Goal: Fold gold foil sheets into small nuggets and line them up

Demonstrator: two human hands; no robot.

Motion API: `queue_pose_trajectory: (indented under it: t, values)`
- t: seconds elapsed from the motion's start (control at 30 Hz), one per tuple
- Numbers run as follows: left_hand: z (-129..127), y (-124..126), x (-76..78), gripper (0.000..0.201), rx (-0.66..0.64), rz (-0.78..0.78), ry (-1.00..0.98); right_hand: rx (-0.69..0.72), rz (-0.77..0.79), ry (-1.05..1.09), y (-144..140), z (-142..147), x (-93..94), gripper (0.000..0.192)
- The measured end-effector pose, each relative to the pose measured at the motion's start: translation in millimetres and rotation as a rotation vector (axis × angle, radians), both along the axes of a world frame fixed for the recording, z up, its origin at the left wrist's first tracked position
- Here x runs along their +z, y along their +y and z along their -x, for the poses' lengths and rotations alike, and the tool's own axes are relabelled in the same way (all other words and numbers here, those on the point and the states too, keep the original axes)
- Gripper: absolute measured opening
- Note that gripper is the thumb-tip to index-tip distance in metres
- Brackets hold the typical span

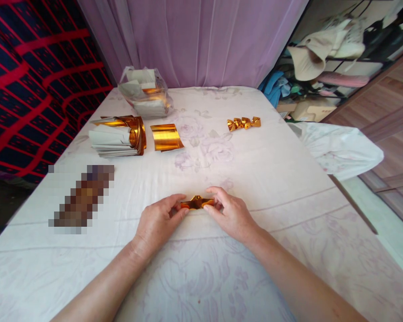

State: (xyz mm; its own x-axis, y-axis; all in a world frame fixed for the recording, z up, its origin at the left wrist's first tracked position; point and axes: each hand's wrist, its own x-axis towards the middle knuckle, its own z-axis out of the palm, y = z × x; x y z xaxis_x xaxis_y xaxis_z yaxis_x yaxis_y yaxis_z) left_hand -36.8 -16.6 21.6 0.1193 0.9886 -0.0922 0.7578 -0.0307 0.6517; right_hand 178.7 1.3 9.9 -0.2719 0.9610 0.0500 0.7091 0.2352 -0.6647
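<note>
A sheet of gold foil paper [197, 202], partly folded with a raised middle, is pinched at both ends just above the cloth. My left hand [159, 217] grips its left end between thumb and fingers, and my right hand [231, 212] does the same at the right end. Farther off to the right lies a finished-looking folded gold foil piece [244, 123] with pleated points. A few flat gold foil sheets [167, 137] rest left of centre, beside a thick bent stack of gold foil paper [117, 136] showing pale backs.
Behind the stack stands a clear plastic bag [144, 91] of more foil paper. A blurred-out rectangular item [83, 197] lies at the left. The floral cloth [275, 179] covers the table. Beyond the right edge are a white bag [342, 150] and shelves with a hat [310, 56].
</note>
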Motion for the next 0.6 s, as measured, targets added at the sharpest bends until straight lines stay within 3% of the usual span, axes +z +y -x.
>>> queue_pose_trajectory:
  t: [0.3, 0.6]
  values:
    - [-7.9, -2.4, 4.5, 0.018, -0.031, -0.035, 0.165, 0.032, -0.244, -0.059, 0.2, 4.2, -7.5, 0.017]
    - [-10.5, -2.5, 3.8, 0.012, -0.049, -0.057, 0.281, 0.052, -0.333, -0.157, 4.5, 5.1, -8.5, 0.013]
